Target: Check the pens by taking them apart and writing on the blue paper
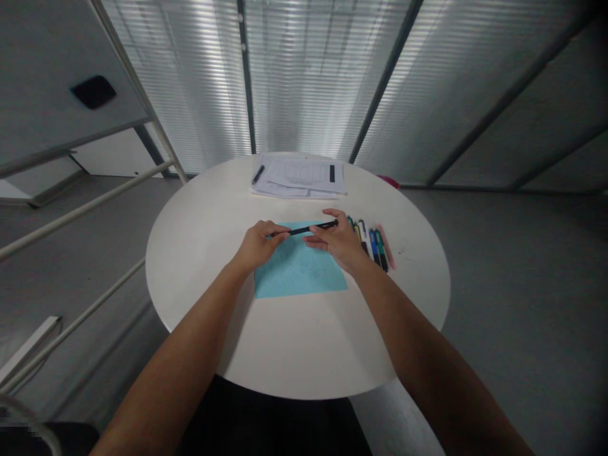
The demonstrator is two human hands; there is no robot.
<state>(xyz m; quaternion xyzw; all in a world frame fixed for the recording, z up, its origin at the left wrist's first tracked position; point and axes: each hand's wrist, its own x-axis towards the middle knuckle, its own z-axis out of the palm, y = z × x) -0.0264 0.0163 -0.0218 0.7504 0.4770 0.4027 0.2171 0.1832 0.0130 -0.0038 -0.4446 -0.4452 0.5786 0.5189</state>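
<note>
Left hand [259, 246] and right hand [335, 239] clamp a thin black pen [313, 227].
It is light and stiff, held by the barrel above blue paper [299, 275] on the white worktop [304, 345]; colour markers [375, 247] lie to the right.

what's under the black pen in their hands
Below the black pen, held between the left hand and right hand, lies a light blue sheet with faint marks, on a round white table. The hands cover part of the sheet, so that part cannot be seen.
</note>
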